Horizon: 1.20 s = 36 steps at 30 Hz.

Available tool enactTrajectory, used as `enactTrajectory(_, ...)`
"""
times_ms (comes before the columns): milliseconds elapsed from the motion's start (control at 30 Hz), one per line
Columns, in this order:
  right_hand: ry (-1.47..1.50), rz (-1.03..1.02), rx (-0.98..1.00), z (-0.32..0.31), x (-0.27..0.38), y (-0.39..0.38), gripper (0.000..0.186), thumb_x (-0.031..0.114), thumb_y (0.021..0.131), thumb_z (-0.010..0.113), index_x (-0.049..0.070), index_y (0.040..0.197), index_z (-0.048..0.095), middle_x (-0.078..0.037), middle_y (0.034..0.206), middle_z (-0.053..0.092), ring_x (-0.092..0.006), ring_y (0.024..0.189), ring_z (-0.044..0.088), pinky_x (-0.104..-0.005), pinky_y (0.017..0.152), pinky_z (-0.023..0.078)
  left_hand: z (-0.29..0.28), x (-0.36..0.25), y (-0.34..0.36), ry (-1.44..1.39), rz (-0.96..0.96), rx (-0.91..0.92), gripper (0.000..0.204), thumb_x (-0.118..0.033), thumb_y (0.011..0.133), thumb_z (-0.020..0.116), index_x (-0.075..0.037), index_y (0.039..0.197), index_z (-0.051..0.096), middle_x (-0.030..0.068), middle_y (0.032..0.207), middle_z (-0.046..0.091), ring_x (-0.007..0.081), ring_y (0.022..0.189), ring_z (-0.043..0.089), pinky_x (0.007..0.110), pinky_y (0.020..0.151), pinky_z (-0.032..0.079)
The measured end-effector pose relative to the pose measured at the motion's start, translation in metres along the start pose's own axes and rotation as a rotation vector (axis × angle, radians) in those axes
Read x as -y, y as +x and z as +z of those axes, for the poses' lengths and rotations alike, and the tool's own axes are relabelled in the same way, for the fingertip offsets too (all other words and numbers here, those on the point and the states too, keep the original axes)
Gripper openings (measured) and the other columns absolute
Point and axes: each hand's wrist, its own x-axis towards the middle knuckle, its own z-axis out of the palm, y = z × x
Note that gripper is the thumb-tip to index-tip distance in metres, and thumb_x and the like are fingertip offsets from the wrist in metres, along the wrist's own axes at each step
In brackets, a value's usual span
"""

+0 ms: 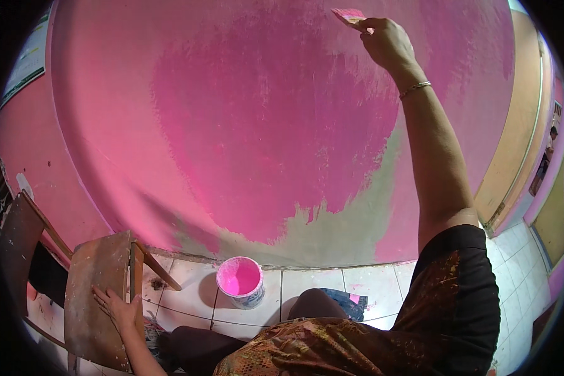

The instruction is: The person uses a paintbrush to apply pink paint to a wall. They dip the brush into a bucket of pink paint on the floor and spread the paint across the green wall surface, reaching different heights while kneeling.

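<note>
- Head view: a broad pink plaster wall (pixel 276 125), curved by the lens, takes up most of the scene; a deeper magenta patch with ragged edges covers its middle, and greyish areas border that patch at the lower right and along the foot.
- White square floor tiles (pixel 307 280) with dark joints meet the base of the wall.
- Brown wooden chair (pixel 97 266), flecked with pale spots, at the lower left.
- Right arm (pixel 435 144), bare below a short dark sleeve (pixel 476 269): stretched up and forward in front of the wall, nearly straight at the elbow, the forearm slanting toward the upper left.
- Round white plastic bucket (pixel 250 299), upright on the tiles near the wall, its inside coated bright pink.
- Left hand (pixel 118 310): palm down on the chair's flat brown panel, fingers spread and straight, grasping nothing.
- Right hand (pixel 388 47): raised near the top edge, wrist bent to the left, fingers and thumb closed around a brush handle.
- Flat paintbrush with pink-coated bristles (pixel 349 16), held in that grasp, tip pointing up and left before the wall; whether the bristles touch the surface, I cannot tell.
- Thin metallic bracelet (pixel 415 89) around the right wrist.
</note>
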Motion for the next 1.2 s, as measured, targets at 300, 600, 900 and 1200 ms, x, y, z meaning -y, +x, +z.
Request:
enactTrajectory(300,-0.126,-0.206,0.416,0.119,-0.066,-0.216,0.015,0.006,0.086,0.044,0.002,0.083,0.058,-0.018,0.065,0.061,-0.0318,0.057,0.062,-0.0442,0.049,0.047,-0.001,-0.011,-0.004,-0.028,0.034,-0.05,0.093,-0.032,0.055,0.088,0.01,0.125,0.042,0.0242,0.151,0.011,0.0477,0.137,0.018,0.054,0.112,0.023)
enactTrajectory(600,-0.183,-0.619,0.885,0.132,-0.084,-0.143,0.031,0.039,0.087,0.055,0.015,0.095,0.073,-0.009,0.074,0.067,-0.028,0.065,0.063,-0.0363,0.062,0.052,-0.005,-0.022,-0.004,-0.046,0.024,-0.023,0.093,-0.032,0.055,0.088,0.011,0.124,0.043,0.0242,0.151,0.011,0.0485,0.137,0.018,0.055,0.112,0.022)
enactTrajectory(900,-0.366,-0.262,0.3,0.014,0.024,0.039,0.027,0.034,0.085,0.061,0.018,0.103,0.072,-0.012,0.091,0.07,-0.0254,0.083,0.067,-0.0363,0.075,0.055,-0.014,-0.018,-0.005,-0.03,-0.011,-0.001,0.096,-0.033,0.054,0.088,0.012,0.125,0.043,0.0237,0.152,0.01,0.0482,0.137,0.018,0.053,0.112,0.022)
enactTrajectory(1200,-0.032,-0.384,0.013,0.118,-0.016,-0.125,0.012,0.001,0.085,0.041,0.001,0.081,0.053,-0.014,0.056,0.057,-0.026,0.046,0.056,-0.0408,0.039,0.042,-0.003,-0.011,-0.002,-0.058,0.031,-0.045,0.095,-0.034,0.054,0.088,0.012,0.124,0.044,0.0229,0.151,0.01,0.0474,0.138,0.016,0.055,0.112,0.022)
